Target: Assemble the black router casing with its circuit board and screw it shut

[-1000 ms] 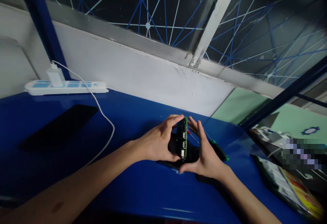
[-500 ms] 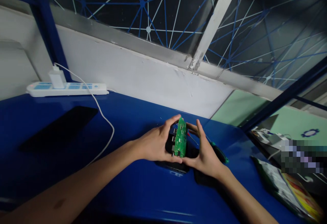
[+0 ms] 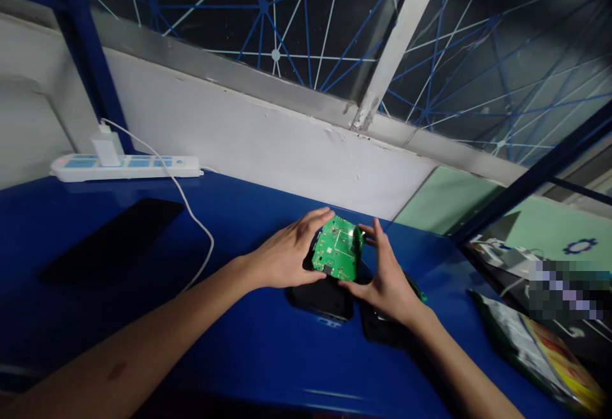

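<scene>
A green circuit board [image 3: 339,250] is held up between my two hands, its flat face with small components turned toward me. My left hand [image 3: 289,250] grips its left edge, with dark connectors partly visible there. At the right edge, fingers of my right hand [image 3: 385,272] touch the board, and that thumb lies by the lower right corner. Just below the board, a black plastic case part [image 3: 322,301] lies on the blue table [image 3: 239,349]. Another black part [image 3: 382,330] sits under my right hand, mostly covered. A green-handled tool [image 3: 417,288] shows partly behind that hand.
At the back left, a white power strip [image 3: 186,167] carries a white charger [image 3: 108,146] with a white cable [image 3: 184,199]. A dark flat slab [image 3: 112,237] lies at left. A shiny bag [image 3: 530,349] and clutter occupy the right side, near a green panel [image 3: 444,202].
The circuit board has turned from nearly edge-on to showing its broad face. Both hands have shifted slightly with it, uncovering more of the black case part below.
</scene>
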